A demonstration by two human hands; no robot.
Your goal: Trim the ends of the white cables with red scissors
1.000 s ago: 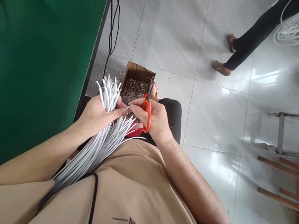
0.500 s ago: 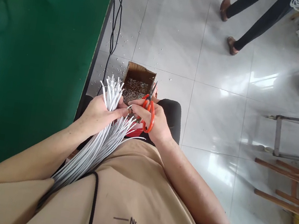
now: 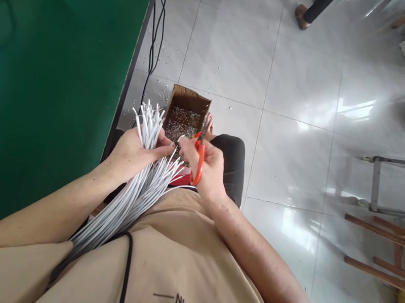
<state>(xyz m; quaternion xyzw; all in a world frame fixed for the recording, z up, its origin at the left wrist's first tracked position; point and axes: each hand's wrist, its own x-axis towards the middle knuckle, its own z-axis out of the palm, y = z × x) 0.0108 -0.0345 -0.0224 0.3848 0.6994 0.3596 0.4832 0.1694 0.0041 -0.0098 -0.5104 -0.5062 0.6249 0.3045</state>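
Note:
A thick bundle of white wires rises through the grip of my left hand, its cut ends fanned out above the fingers. More wires hang below and beside it, running down along my left side. My right hand has red-handled scissors hooked in its fingers, the dark blades pointing up and away from me. The thumb and index finger of that hand are close together near my left fingertips; a small whitish bit shows at their tips, too small to make out clearly.
Beneath my hands a cardboard box holds many small clippings. A green table stands at left, with black cables hanging along its edge. Bits lie scattered on the tiled floor. At right are a metal frame and wooden legs. Another person's leg shows at the top.
My right hand has pulled slightly away from my left fingertips and turned, tilting the scissors. The left hand has barely moved. The other person has stepped mostly out of view at the top.

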